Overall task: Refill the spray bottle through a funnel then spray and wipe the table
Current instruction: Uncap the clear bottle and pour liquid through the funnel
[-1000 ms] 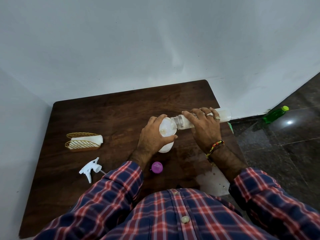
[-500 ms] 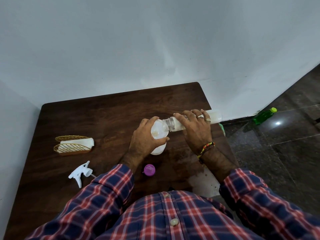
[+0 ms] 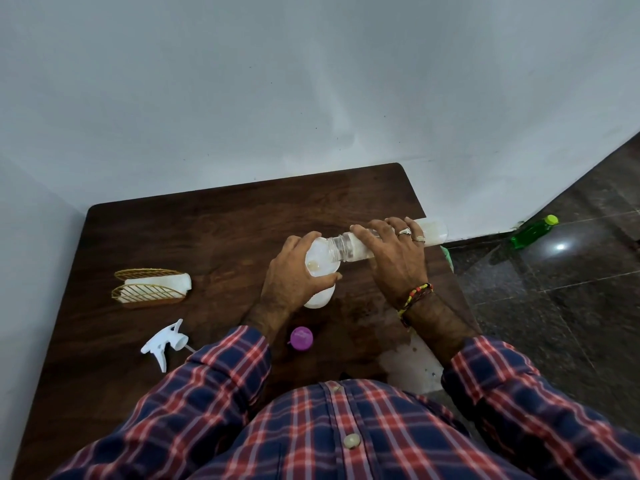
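My left hand grips a white spray bottle body that stands on the dark wooden table, with a pale funnel at its top. My right hand holds a clear refill bottle tipped on its side, its threaded neck over the funnel. The white trigger spray head lies loose on the table at the near left. A purple cap lies just in front of my left wrist.
A gold wire holder with white napkins stands at the table's left. A green bottle lies on the dark tiled floor at the right. White walls close the table's far and left sides. A pale worn patch marks the near right edge.
Both hands keep the same hold, the refill bottle tipped over the funnel. Only my head view has shifted slightly.
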